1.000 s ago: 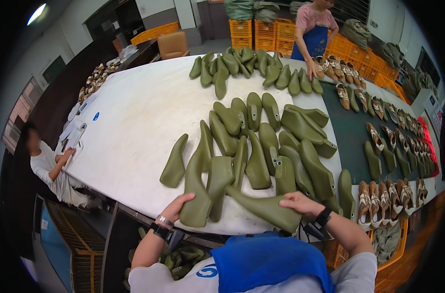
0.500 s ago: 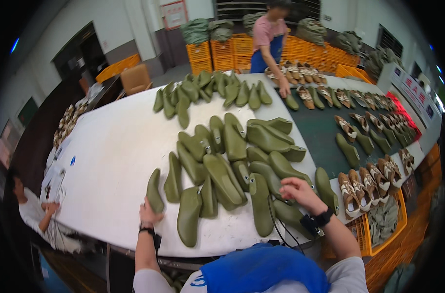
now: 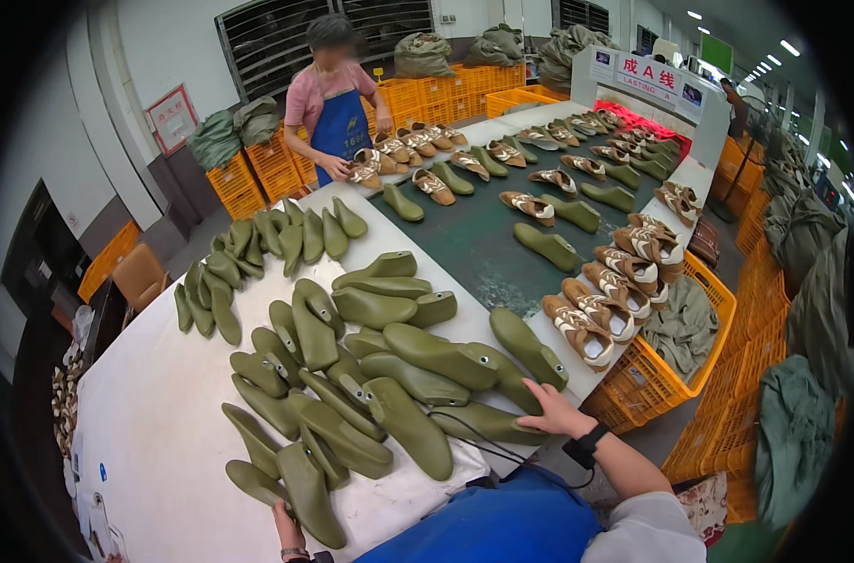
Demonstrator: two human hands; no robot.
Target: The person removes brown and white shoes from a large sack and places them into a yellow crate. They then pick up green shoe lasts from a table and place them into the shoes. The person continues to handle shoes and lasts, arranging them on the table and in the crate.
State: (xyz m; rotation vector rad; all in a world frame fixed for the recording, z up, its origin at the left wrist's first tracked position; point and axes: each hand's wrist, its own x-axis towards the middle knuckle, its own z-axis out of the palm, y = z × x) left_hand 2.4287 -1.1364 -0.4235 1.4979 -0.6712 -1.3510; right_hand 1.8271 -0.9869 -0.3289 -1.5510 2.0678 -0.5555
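Observation:
Many olive-green shoe lasts lie grouped on the white table around my hands. My left hand (image 3: 285, 527), mostly hidden at the lower edge, holds the near end of a last (image 3: 256, 482). Another last (image 3: 310, 497) lies right against it and covers part of my fingers. My right hand (image 3: 555, 411) is closed around the end of a last (image 3: 517, 383) at the pile's right side. Just below that hand is a further last (image 3: 488, 424). A last (image 3: 528, 347) lies at the table's right edge, beyond my right fingers.
Brown-and-white shoes (image 3: 577, 324) and lasts stand in rows on and beside a dark green conveyor (image 3: 483, 267). More lasts (image 3: 295, 235) are at the table's far side. A person (image 3: 331, 122) in a blue apron handles shoes there. An orange crate (image 3: 633, 380) with cloth stands at right.
My view has swung to the right. My left hand has brought its last against the neighbouring one. My right hand has come down from above the lasts onto one. The co-worker now handles shoes.

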